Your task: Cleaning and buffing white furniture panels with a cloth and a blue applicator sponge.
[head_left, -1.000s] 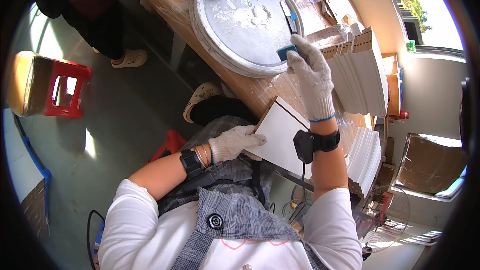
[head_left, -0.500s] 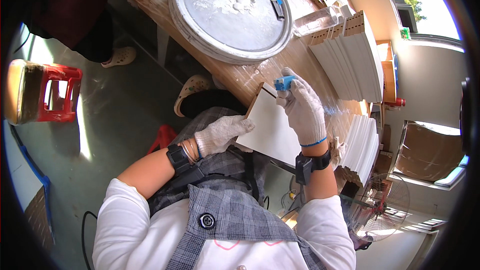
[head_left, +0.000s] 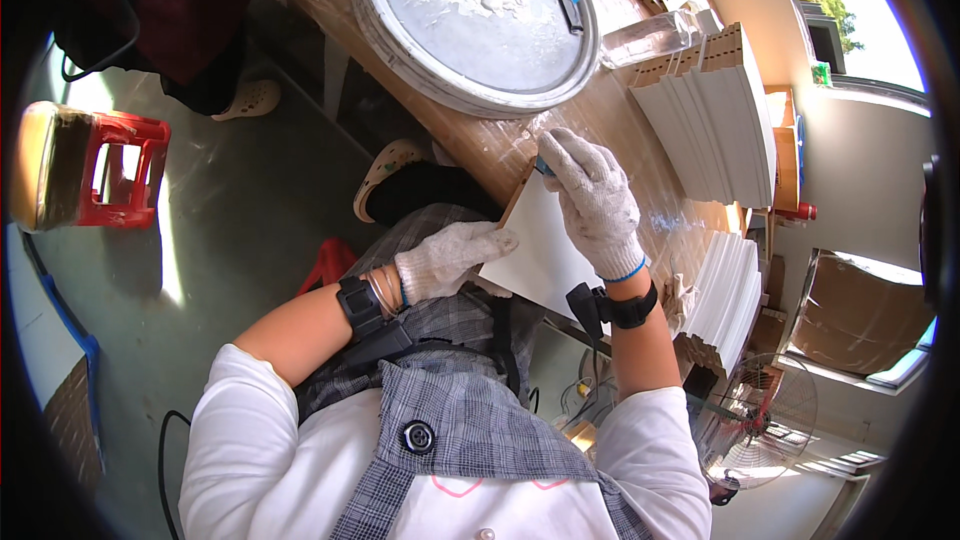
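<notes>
My left hand (head_left: pixel 455 258), in a white knitted glove, grips the near-left edge of a white panel (head_left: pixel 540 245) with brown edging. The panel rests partly on the wooden table (head_left: pixel 655 155) and reaches over its edge toward my lap. In my gloved right hand (head_left: pixel 597 202) is a small blue block (head_left: pixel 544 166), held at the panel's far end with the fingers pointing down. Most of the block is hidden by those fingers; whether it touches the panel I cannot tell.
Beyond the panel lies a round grey lid (head_left: pixel 430 40) with white paste and blue pieces on it. Stacks of white panels (head_left: pixel 710 125) stand at right, near a clear bottle (head_left: pixel 650 38) and a fan (head_left: pixel 755 420). A red stool (head_left: pixel 125 170) and another person's shoe (head_left: pixel 250 100) are at left.
My right hand has turned over and lowered the blue block toward the panel's far end. My left hand keeps its grip on the panel's edge. The whole view has shifted slightly.
</notes>
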{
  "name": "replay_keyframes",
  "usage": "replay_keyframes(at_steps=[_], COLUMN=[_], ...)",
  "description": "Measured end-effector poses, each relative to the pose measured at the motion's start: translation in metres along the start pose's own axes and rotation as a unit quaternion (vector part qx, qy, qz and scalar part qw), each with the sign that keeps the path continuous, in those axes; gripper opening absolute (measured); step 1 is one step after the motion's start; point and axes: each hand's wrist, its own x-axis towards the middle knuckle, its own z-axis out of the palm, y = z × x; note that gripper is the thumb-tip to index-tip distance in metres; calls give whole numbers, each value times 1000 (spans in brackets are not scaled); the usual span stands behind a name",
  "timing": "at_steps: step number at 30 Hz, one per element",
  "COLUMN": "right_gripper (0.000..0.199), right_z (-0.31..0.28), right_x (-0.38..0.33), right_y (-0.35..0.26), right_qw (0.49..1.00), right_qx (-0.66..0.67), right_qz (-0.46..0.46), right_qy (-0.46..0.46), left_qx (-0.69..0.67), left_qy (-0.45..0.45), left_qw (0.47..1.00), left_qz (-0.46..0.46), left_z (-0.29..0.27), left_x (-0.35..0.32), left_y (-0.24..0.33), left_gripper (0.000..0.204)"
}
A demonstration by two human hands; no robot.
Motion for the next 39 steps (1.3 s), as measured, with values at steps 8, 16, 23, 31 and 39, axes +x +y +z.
replay_keyframes(at_steps=[8,16,23,31,39], right_gripper=[52,52,50,51,41], right_z=[1,2,1,2,-5], right_x=[-2,-2,-4,-6,-37], right_y=[-2,-4,-1,-5,-20], right_qw=[1000,999,1000,999,783], right_qx=[-24,-34,-27,-25,508], right_qz=[-5,3,9,22,301], right_qy=[-7,4,8,42,196], left_qx=[-66,-69,-61,-68,57], left_qy=[14,17,18,9,-18], left_qw=[998,997,998,998,996], left_qz=[-8,-10,-14,-5,70], left_z=[1,0,4,1,-6], left_x=[0,1,2,-2,3], left_y=[-3,-5,1,-1,-10], left_gripper=[38,37,36,34,37])
